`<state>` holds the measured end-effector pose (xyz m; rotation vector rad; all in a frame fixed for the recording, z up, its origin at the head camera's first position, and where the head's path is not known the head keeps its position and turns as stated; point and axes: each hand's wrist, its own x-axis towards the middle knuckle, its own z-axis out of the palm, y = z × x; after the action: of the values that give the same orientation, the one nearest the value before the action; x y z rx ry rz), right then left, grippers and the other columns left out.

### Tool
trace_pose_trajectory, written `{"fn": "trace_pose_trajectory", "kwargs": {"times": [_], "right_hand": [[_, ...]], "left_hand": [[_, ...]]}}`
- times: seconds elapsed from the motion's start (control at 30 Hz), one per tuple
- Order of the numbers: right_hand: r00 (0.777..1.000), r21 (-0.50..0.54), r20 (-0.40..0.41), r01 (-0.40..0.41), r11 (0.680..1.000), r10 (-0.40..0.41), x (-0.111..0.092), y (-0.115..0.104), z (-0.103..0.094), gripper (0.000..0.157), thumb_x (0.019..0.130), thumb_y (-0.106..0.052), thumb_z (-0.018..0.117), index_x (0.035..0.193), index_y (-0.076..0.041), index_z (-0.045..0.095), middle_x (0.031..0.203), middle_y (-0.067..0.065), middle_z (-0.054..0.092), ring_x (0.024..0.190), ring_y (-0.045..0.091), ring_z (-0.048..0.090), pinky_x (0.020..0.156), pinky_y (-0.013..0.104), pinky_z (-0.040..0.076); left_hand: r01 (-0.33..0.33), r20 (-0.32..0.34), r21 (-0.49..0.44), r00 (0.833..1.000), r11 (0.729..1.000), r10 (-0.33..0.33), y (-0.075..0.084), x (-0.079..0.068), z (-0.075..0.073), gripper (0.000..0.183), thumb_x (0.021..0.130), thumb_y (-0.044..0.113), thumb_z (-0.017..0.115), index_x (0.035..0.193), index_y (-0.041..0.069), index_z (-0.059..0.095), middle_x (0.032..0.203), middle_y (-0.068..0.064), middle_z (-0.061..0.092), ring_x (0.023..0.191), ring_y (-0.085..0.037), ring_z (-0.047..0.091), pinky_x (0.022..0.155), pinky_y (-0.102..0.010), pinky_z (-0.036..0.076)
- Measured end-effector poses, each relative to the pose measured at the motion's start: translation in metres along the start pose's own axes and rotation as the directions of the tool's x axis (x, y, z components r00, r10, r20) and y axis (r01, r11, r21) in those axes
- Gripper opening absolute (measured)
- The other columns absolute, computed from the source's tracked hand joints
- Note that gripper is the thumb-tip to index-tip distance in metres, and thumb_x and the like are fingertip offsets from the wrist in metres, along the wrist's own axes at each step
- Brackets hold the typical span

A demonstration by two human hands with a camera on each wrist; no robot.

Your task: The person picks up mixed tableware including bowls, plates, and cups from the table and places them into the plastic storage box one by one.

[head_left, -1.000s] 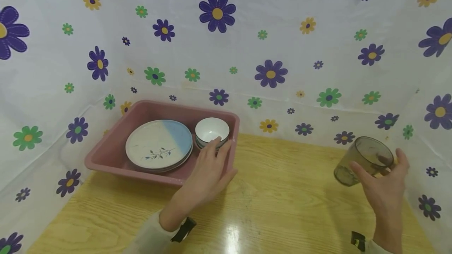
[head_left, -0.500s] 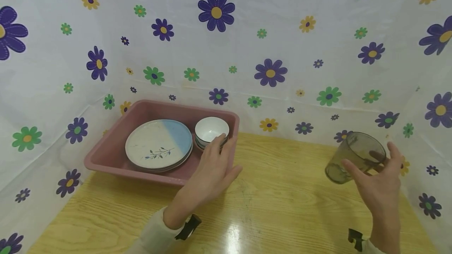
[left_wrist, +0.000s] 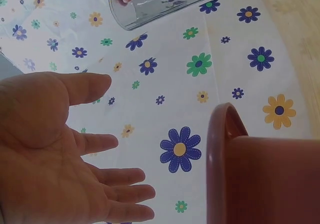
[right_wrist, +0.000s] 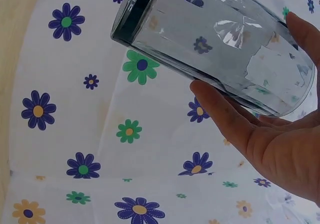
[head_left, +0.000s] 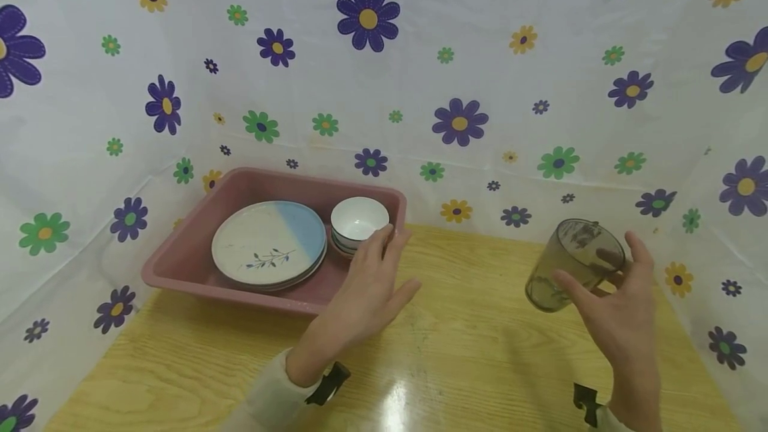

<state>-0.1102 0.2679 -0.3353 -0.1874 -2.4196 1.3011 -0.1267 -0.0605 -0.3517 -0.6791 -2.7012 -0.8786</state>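
My right hand [head_left: 621, 315] grips a smoky, see-through glass [head_left: 573, 265], thumb on one side and fingers on the other. The glass tilts, its mouth facing up and to the right, over the right part of the table. In the right wrist view the thick base of the glass [right_wrist: 215, 43] points to the upper left. My left hand [head_left: 366, 292] hovers by the right wall of a pink basin [head_left: 174, 275], fingers spread and holding nothing. Its fingertips overlap a small stack of white bowls [head_left: 360, 215] in the head view. Left of the bowls lie stacked plates [head_left: 255, 239].
The light wooden table [head_left: 462, 352] stretches right of the basin and along the front. A white cloth with printed flowers [head_left: 498, 85] hangs behind the table and on both sides.
My right hand has carried the glass to the left, towards the middle of the table. My left hand has shifted slightly right. The basin, plates and bowls stay put.
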Motion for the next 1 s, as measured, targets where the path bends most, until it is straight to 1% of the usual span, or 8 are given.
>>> {"fn": "trace_pose_trajectory", "kwargs": {"times": [0.17, 0.37, 0.47, 0.6, 0.67, 0.73, 0.83, 1.0], "right_hand": [[1.0, 0.001, 0.009, 0.028, 1.0, -0.028, -0.003, -0.006, 0.005, 0.107, 0.084, -0.021, 0.08, 0.16, -0.026, 0.005, 0.141, 0.02, 0.044, 0.113, 0.028, 0.051, 0.077, 0.007, 0.044], [0.997, 0.039, 0.028, 0.073, 0.997, -0.074, -0.005, -0.012, 0.01, 0.107, 0.083, -0.015, 0.081, 0.16, -0.023, 0.007, 0.141, 0.022, 0.045, 0.116, 0.032, 0.051, 0.076, 0.004, 0.044], [0.996, 0.049, 0.039, 0.08, 0.996, -0.082, -0.005, -0.015, 0.012, 0.108, 0.083, -0.015, 0.081, 0.16, -0.024, 0.006, 0.142, 0.021, 0.045, 0.117, 0.032, 0.052, 0.077, 0.005, 0.044], [0.995, 0.058, 0.042, 0.086, 0.995, -0.088, -0.006, -0.018, 0.014, 0.109, 0.082, -0.015, 0.082, 0.16, -0.024, 0.006, 0.142, 0.02, 0.045, 0.116, 0.032, 0.052, 0.078, 0.005, 0.044], [0.994, 0.051, 0.039, 0.096, 0.994, -0.098, -0.008, -0.019, 0.015, 0.11, 0.081, -0.015, 0.083, 0.16, -0.024, 0.007, 0.142, 0.019, 0.045, 0.117, 0.031, 0.052, 0.077, 0.005, 0.044], [0.993, 0.038, 0.037, 0.113, 0.993, -0.115, -0.009, -0.02, 0.016, 0.11, 0.08, -0.015, 0.084, 0.159, -0.024, 0.009, 0.141, 0.019, 0.046, 0.116, 0.031, 0.053, 0.077, 0.005, 0.044], [0.989, 0.023, 0.044, 0.143, 0.989, -0.144, -0.011, -0.022, 0.018, 0.109, 0.079, -0.016, 0.085, 0.159, -0.024, 0.012, 0.14, 0.02, 0.048, 0.117, 0.034, 0.054, 0.078, 0.006, 0.043], [0.977, 0.019, 0.06, 0.206, 0.978, -0.206, -0.016, -0.024, 0.022, 0.11, 0.077, -0.014, 0.086, 0.159, -0.023, 0.014, 0.137, 0.022, 0.05, 0.117, 0.037, 0.056, 0.081, 0.005, 0.042]], "left_hand": [[-0.005, 0.011, -0.027, 1.0, 1.0, 0.005, 0.004, 0.002, 0.003, 0.067, 0.099, 0.028, 0.061, 0.153, 0.012, 0.026, 0.155, -0.025, 0.024, 0.142, -0.041, 0.027, 0.114, -0.06, 0.027], [-0.042, -0.002, -0.045, 0.999, 0.998, 0.042, 0.009, 0.004, 0.006, 0.067, 0.098, 0.028, 0.062, 0.151, 0.006, 0.029, 0.153, -0.027, 0.029, 0.144, -0.04, 0.024, 0.117, -0.059, 0.022], [-0.034, 0.005, -0.058, 0.999, 0.998, 0.035, 0.012, 0.005, 0.008, 0.067, 0.097, 0.028, 0.062, 0.152, 0.006, 0.029, 0.153, -0.027, 0.028, 0.145, -0.041, 0.023, 0.117, -0.059, 0.023], [-0.005, 0.03, -0.076, 1.0, 0.997, 0.007, 0.017, 0.005, 0.01, 0.069, 0.098, 0.03, 0.062, 0.154, 0.009, 0.028, 0.157, -0.025, 0.023, 0.146, -0.04, 0.022, 0.116, -0.059, 0.025], [-0.001, 0.035, -0.077, 0.999, 0.997, 0.004, 0.018, 0.005, 0.012, 0.07, 0.098, 0.03, 0.062, 0.154, 0.011, 0.027, 0.158, -0.023, 0.022, 0.146, -0.04, 0.022, 0.116, -0.059, 0.026], [-0.005, 0.037, -0.072, 0.999, 0.997, 0.008, 0.019, 0.005, 0.013, 0.069, 0.098, 0.03, 0.062, 0.154, 0.011, 0.027, 0.158, -0.023, 0.022, 0.146, -0.039, 0.022, 0.116, -0.058, 0.026], [-0.012, 0.047, -0.069, 0.999, 0.998, 0.015, 0.019, 0.004, 0.014, 0.07, 0.098, 0.03, 0.062, 0.155, 0.011, 0.027, 0.158, -0.024, 0.021, 0.147, -0.039, 0.021, 0.117, -0.058, 0.024], [-0.029, 0.051, -0.056, 0.998, 0.998, 0.032, 0.02, 0.003, 0.016, 0.071, 0.097, 0.029, 0.064, 0.155, 0.011, 0.026, 0.157, -0.025, 0.022, 0.146, -0.038, 0.021, 0.117, -0.056, 0.023]]}}
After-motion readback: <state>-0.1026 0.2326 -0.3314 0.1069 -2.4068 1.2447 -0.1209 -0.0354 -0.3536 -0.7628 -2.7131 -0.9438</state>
